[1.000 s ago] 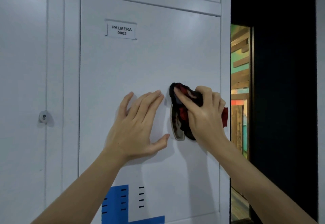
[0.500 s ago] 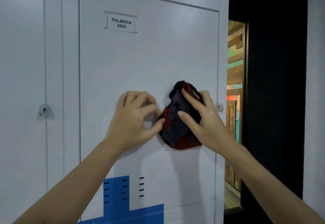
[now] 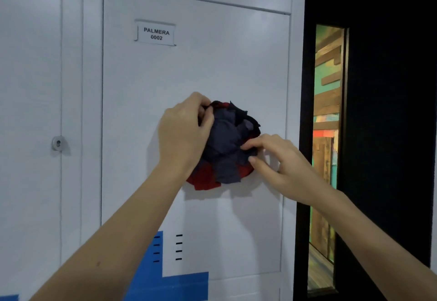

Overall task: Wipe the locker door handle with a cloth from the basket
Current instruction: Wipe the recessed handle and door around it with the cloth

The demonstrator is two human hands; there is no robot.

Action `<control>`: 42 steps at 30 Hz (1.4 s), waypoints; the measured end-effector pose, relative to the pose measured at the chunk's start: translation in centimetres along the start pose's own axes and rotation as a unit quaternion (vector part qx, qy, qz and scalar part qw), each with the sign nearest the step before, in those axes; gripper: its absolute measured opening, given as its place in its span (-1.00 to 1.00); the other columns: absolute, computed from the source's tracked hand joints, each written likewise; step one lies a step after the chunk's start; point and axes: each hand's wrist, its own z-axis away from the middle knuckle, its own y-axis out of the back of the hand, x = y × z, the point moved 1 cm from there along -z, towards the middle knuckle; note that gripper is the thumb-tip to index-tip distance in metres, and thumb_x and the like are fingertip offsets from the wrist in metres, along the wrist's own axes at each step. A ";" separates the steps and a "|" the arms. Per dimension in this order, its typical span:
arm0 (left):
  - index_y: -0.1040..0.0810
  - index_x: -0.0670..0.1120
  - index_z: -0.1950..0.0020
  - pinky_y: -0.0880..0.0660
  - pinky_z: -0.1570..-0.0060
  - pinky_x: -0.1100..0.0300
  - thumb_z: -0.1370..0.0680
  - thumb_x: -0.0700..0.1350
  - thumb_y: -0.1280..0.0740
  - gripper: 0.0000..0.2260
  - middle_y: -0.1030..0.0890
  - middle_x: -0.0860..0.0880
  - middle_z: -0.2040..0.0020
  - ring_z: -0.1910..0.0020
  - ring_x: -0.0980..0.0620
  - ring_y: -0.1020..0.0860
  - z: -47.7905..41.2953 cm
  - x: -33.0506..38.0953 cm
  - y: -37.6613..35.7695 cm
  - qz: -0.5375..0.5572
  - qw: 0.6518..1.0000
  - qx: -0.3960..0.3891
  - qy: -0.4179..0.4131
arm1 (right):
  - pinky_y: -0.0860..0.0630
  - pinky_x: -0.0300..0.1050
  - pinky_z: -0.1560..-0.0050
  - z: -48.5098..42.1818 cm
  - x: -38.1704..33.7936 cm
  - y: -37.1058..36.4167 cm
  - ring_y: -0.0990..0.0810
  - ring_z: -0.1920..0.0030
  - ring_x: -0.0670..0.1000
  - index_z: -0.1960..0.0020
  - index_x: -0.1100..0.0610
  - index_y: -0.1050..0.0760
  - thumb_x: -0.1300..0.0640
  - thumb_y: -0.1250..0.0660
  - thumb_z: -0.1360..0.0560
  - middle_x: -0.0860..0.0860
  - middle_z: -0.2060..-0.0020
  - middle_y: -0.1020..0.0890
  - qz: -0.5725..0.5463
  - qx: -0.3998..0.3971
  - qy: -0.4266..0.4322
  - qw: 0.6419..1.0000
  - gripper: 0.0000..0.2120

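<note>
A crumpled dark blue and red cloth point(image 3: 225, 145) is bunched against the white locker door point(image 3: 194, 76), covering the spot where the handle is; the handle itself is hidden. My left hand point(image 3: 183, 135) grips the cloth's upper left edge with curled fingers. My right hand point(image 3: 279, 161) pinches the cloth's right side between thumb and fingertips.
A label reading PALMERA 0002 point(image 3: 156, 34) sits high on the door. A round lock point(image 3: 58, 143) is on the neighbouring locker to the left. Blue panel with vent slots point(image 3: 165, 265) lies low on the door. A dark doorway point(image 3: 378, 111) opens on the right.
My left hand left the door surface and took hold of the cloth's top left. My right hand slid down to the cloth's right side. The cloth spread over the handle.
</note>
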 end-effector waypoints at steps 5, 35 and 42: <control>-0.56 -0.13 -0.17 -0.41 -0.08 0.04 -0.48 0.01 -0.28 -0.66 -0.58 -0.10 -0.01 0.05 -0.10 -0.52 3.0 -0.7 -1.4 -0.157 0.976 -0.038 -0.146 | -0.37 -0.38 0.07 -0.4 0.3 1.3 -0.49 0.12 -0.18 0.06 -0.02 -0.42 0.17 -0.18 -0.47 -0.24 0.20 -0.52 -0.040 -0.004 0.008 0.999 -0.88; -0.60 -0.24 -0.13 -0.42 -0.17 0.02 -0.57 -0.36 -0.12 -0.70 -0.62 -0.19 -0.06 -0.15 -0.12 -0.45 4.8 -4.2 0.9 -0.133 0.903 -0.184 -0.365 | -0.18 0.07 -0.43 -1.3 3.1 -5.1 -0.30 -0.39 0.12 -0.38 0.27 -0.31 0.22 -0.07 -0.58 0.20 -0.36 -0.38 0.213 0.251 0.068 0.942 -0.62; -0.63 -0.14 -0.13 -0.25 -0.27 -0.08 -0.48 -0.32 -0.17 -0.67 -0.62 -0.13 -0.07 -0.17 -0.06 -0.42 4.1 -3.6 0.1 -0.163 0.939 -0.092 -0.290 | -0.20 0.09 -0.42 -1.3 2.8 -5.5 -0.30 -0.39 0.12 -0.38 0.27 -0.32 0.23 -0.08 -0.58 0.19 -0.36 -0.39 0.227 0.264 0.060 0.936 -0.62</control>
